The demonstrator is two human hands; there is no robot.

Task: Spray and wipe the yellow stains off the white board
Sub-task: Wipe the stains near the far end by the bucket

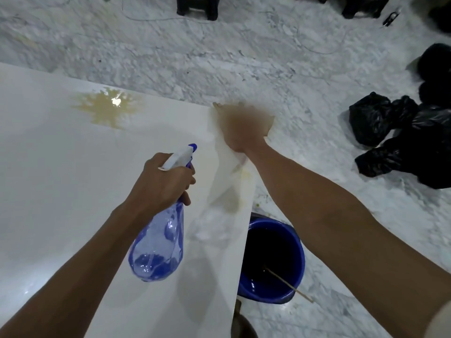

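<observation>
The white board point(61, 172) fills the left and centre of the view. A yellow splash stain point(107, 111) lies near its far edge, wet and glinting. My left hand point(163, 179) grips the neck of a blue spray bottle point(158, 247) above the board, nozzle pointing away. My right hand point(244, 128), blurred by motion, presses a white cloth point(227, 172) on the board's far right corner. The cloth trails back along the right edge and carries a faint yellow smear point(244, 176).
A blue bucket point(300, 259) with dark liquid and a thin stick stands on the marble floor just off the board's right edge. Black plastic bags point(402, 132) lie at the right. Dark stool legs point(197, 7) stand at the top.
</observation>
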